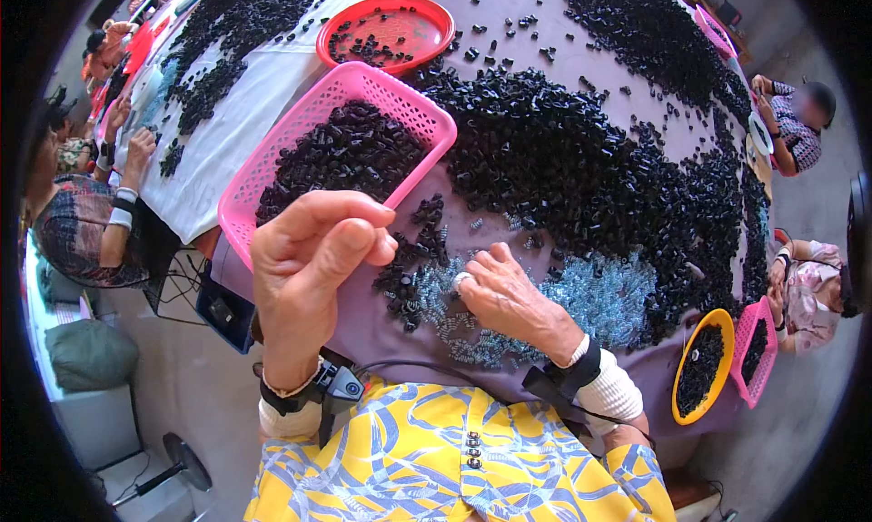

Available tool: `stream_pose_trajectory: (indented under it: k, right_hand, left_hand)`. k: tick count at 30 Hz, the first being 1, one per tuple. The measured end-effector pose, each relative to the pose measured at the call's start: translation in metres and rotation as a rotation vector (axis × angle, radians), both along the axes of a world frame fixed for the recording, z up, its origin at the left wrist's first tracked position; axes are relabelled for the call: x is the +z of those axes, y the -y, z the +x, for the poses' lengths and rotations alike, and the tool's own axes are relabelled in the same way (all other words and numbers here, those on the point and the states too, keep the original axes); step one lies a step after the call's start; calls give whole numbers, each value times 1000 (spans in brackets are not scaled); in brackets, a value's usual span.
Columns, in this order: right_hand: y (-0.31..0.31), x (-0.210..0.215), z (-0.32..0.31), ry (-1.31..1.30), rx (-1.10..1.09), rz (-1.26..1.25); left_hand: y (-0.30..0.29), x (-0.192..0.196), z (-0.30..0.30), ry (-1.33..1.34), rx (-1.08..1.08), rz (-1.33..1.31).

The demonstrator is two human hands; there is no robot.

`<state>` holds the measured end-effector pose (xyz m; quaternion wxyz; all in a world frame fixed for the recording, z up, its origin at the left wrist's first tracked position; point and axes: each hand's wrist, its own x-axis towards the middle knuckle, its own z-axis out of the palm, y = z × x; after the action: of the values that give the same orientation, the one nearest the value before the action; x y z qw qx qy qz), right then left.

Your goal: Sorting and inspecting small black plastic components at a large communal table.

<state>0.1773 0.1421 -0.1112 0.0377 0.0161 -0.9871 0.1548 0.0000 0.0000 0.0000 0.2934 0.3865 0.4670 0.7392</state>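
Note:
My left hand is raised in front of the pink basket, thumb and fingers pinched together. Whatever the pinch holds is hidden or too small to make out. The basket holds many small black plastic parts. Low over the table, my right hand has its fingers curled down at a spread of small silvery-blue coil springs. A pale band circles one of its fingers, and its fingertips are partly hidden. Loose black parts lie between my two hands, next to the springs.
A large heap of black parts covers the cloth beyond the springs. Behind the basket stands a red basin. At the right edge are a yellow tray and another pink basket. Other people sit around the tables.

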Motion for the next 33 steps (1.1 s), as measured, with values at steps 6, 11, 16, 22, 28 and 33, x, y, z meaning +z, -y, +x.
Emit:
stream_pose_trajectory:
  k: [6,11,16,22,28,33]
  right_hand:
    - [-4,1,2,-87,-19,-44]
    - [4,2,3,-56,13,-71]
    - [10,-7,1,-22,3,-55]
    - [8,-10,0,-121,-15,-28]
    - [6,-6,-5,-101,-70,-50]
    - [6,-13,-10,-113,-58,-31]
  left_hand:
    - [-4,-18,0,91,9,-191]
    - [-5,-26,2,110,5,-203]
    - [-7,-34,4,107,12,-262]
    - [-11,-40,4,79,-3,-305]
    - [-12,-41,3,63,13,-347]
    - [-9,-45,0,67,42,-353]
